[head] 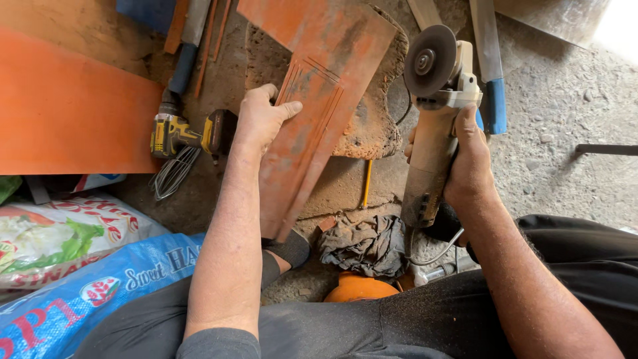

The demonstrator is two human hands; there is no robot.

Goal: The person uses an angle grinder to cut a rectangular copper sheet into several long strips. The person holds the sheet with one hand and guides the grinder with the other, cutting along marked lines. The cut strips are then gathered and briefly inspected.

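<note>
Orange sheet [66, 113] at 9 o'clock runs off the left edge. Orange plate [319, 100] cut off at 12 o'clock, lower end behind the left hand [262, 119] forearm. Grinder [435, 126] body partly hidden under right hand [472, 166] grip. Orange round object [359, 289] at 6 o'clock half hidden.

Head-worn view, steeply down, close.

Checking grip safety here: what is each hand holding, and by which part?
Right hand grips the angle grinder around its body, disc up. Left hand holds the orange plate at its left edge.
</note>
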